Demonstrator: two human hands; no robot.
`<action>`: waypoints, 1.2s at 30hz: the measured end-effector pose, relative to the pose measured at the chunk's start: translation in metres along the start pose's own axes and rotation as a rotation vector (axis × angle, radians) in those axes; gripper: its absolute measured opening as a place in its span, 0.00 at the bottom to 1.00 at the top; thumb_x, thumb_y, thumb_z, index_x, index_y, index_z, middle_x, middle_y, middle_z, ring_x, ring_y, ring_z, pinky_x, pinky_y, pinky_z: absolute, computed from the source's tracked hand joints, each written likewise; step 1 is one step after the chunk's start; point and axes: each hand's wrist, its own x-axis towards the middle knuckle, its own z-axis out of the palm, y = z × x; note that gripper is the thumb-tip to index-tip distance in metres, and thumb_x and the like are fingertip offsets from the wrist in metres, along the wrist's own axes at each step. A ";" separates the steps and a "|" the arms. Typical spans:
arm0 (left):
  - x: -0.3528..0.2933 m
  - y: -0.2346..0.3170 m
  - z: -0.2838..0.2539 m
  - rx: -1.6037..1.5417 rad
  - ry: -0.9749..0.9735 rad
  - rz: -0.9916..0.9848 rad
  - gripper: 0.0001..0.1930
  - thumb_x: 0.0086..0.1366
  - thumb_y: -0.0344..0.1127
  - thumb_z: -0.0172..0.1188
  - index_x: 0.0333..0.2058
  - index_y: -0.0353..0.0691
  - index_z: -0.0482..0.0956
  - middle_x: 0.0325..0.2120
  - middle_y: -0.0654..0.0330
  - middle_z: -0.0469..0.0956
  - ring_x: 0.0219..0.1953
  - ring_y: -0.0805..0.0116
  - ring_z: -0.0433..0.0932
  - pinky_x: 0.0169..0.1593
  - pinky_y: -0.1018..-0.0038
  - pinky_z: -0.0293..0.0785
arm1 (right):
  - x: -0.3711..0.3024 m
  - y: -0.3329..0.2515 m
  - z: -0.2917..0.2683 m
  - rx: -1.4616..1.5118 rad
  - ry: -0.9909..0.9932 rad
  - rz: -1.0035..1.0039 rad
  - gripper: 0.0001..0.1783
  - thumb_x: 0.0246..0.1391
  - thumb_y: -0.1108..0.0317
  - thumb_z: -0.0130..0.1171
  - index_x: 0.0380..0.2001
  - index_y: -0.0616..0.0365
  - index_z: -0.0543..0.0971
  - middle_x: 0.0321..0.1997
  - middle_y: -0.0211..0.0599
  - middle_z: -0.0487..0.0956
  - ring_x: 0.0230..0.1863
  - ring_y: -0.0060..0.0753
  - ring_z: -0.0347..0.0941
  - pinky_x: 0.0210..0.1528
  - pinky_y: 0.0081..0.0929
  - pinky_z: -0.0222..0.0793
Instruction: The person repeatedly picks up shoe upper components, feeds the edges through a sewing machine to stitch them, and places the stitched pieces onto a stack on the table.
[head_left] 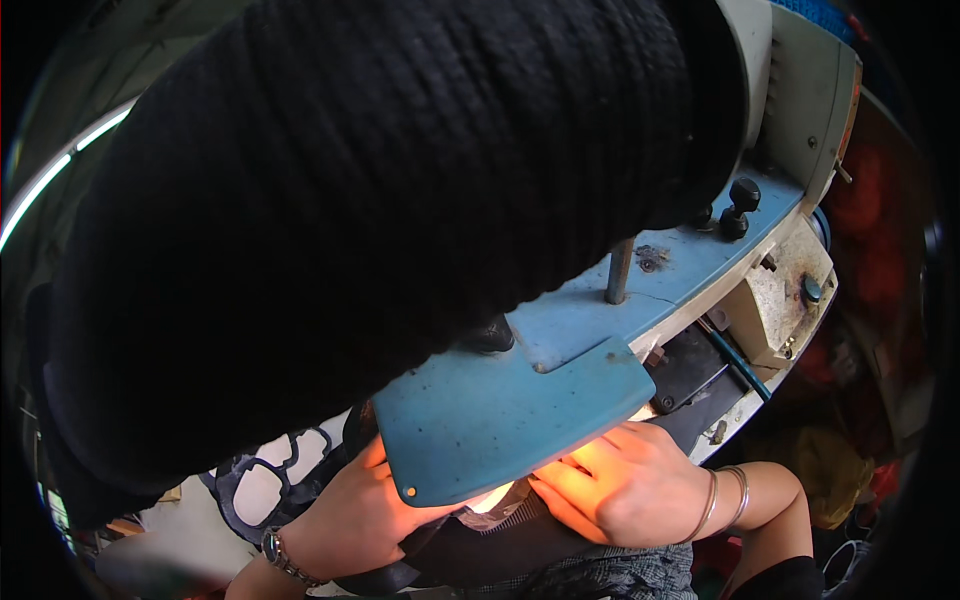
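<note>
Both of my hands work at the front of a blue and cream machine, under the edge of its blue cover plate, in warm orange light. My left hand, with a metal watch at the wrist, reaches under the plate's left corner; its fingertips are hidden. My right hand, with two thin bangles, lies at the plate's right edge, fingers stretched out toward the lit spot. Between the hands is a small metal plate with fine ridges. A dark flat piece stretches below them; its kind cannot be made out.
Black pieces with large cutouts lie on a pale surface left of my left hand. A large black ribbed knit shape covers the upper view and part of the machine. Black knobs and a metal post stand on the machine top.
</note>
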 end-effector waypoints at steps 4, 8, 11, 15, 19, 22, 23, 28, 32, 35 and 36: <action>0.007 -0.005 0.005 -0.127 0.166 0.066 0.12 0.60 0.31 0.65 0.44 0.42 0.84 0.45 0.60 0.81 0.49 0.62 0.79 0.57 0.63 0.72 | 0.001 -0.001 0.001 -0.005 0.003 0.004 0.10 0.45 0.68 0.69 0.33 0.58 0.83 0.35 0.36 0.79 0.32 0.36 0.76 0.32 0.27 0.73; 0.008 -0.008 0.007 -0.161 0.231 0.070 0.11 0.61 0.31 0.63 0.43 0.40 0.84 0.43 0.59 0.82 0.47 0.62 0.79 0.52 0.66 0.76 | 0.004 -0.001 -0.001 0.016 -0.016 0.025 0.11 0.48 0.65 0.69 0.35 0.58 0.83 0.35 0.37 0.80 0.34 0.38 0.78 0.35 0.28 0.74; 0.011 -0.012 0.007 -0.220 0.246 0.047 0.12 0.63 0.30 0.62 0.45 0.40 0.82 0.45 0.60 0.82 0.48 0.61 0.79 0.53 0.67 0.77 | 0.003 -0.001 0.000 0.027 -0.029 0.040 0.15 0.51 0.59 0.68 0.36 0.59 0.83 0.37 0.38 0.79 0.35 0.39 0.78 0.36 0.29 0.75; 0.014 -0.013 0.004 -0.228 0.225 0.062 0.14 0.63 0.29 0.60 0.48 0.41 0.81 0.47 0.60 0.81 0.50 0.61 0.79 0.54 0.67 0.76 | 0.002 0.002 0.002 0.030 -0.024 0.008 0.25 0.52 0.45 0.66 0.37 0.59 0.83 0.38 0.39 0.79 0.36 0.40 0.78 0.39 0.30 0.75; 0.011 -0.011 0.002 -0.334 0.177 -0.050 0.21 0.58 0.23 0.59 0.46 0.56 0.86 0.49 0.64 0.81 0.53 0.60 0.78 0.59 0.63 0.71 | 0.003 0.002 0.000 0.032 -0.034 -0.005 0.30 0.50 0.40 0.65 0.36 0.59 0.83 0.37 0.38 0.79 0.35 0.40 0.78 0.39 0.30 0.75; 0.010 -0.010 -0.001 -0.259 0.173 -0.037 0.21 0.59 0.24 0.59 0.47 0.56 0.86 0.49 0.65 0.81 0.53 0.60 0.78 0.59 0.63 0.71 | 0.003 0.001 -0.002 0.034 -0.070 0.009 0.31 0.50 0.37 0.63 0.35 0.59 0.82 0.37 0.38 0.79 0.35 0.40 0.78 0.38 0.30 0.74; 0.010 -0.009 -0.003 -0.265 0.171 -0.047 0.20 0.59 0.24 0.59 0.47 0.56 0.86 0.49 0.65 0.81 0.52 0.60 0.78 0.59 0.63 0.71 | 0.004 0.001 -0.002 0.034 -0.058 0.003 0.31 0.50 0.37 0.63 0.35 0.59 0.82 0.37 0.38 0.79 0.35 0.40 0.78 0.38 0.30 0.74; 0.012 -0.008 -0.005 -0.121 0.166 0.035 0.11 0.63 0.32 0.62 0.44 0.45 0.84 0.45 0.63 0.81 0.49 0.63 0.78 0.53 0.68 0.76 | 0.003 0.003 0.001 0.021 -0.045 0.010 0.31 0.50 0.37 0.62 0.35 0.59 0.82 0.37 0.39 0.79 0.35 0.41 0.78 0.38 0.30 0.74; 0.008 0.002 -0.002 -0.061 0.149 -0.023 0.10 0.61 0.34 0.65 0.42 0.46 0.86 0.41 0.66 0.81 0.47 0.64 0.78 0.51 0.71 0.77 | 0.001 0.001 0.000 0.015 -0.056 0.017 0.31 0.50 0.38 0.63 0.37 0.59 0.82 0.40 0.39 0.79 0.37 0.41 0.78 0.39 0.31 0.75; 0.009 0.011 -0.002 -0.076 0.178 -0.048 0.10 0.60 0.35 0.66 0.42 0.47 0.86 0.41 0.65 0.81 0.48 0.66 0.78 0.50 0.71 0.77 | 0.002 0.001 -0.001 0.022 -0.058 0.012 0.31 0.50 0.38 0.63 0.38 0.59 0.82 0.41 0.39 0.80 0.38 0.41 0.78 0.40 0.31 0.75; 0.010 0.014 -0.001 -0.076 0.175 -0.050 0.10 0.60 0.35 0.66 0.42 0.47 0.86 0.41 0.65 0.81 0.48 0.66 0.78 0.50 0.71 0.77 | 0.003 0.001 0.000 0.025 -0.059 0.011 0.31 0.50 0.39 0.63 0.39 0.59 0.82 0.41 0.39 0.80 0.38 0.41 0.78 0.40 0.31 0.75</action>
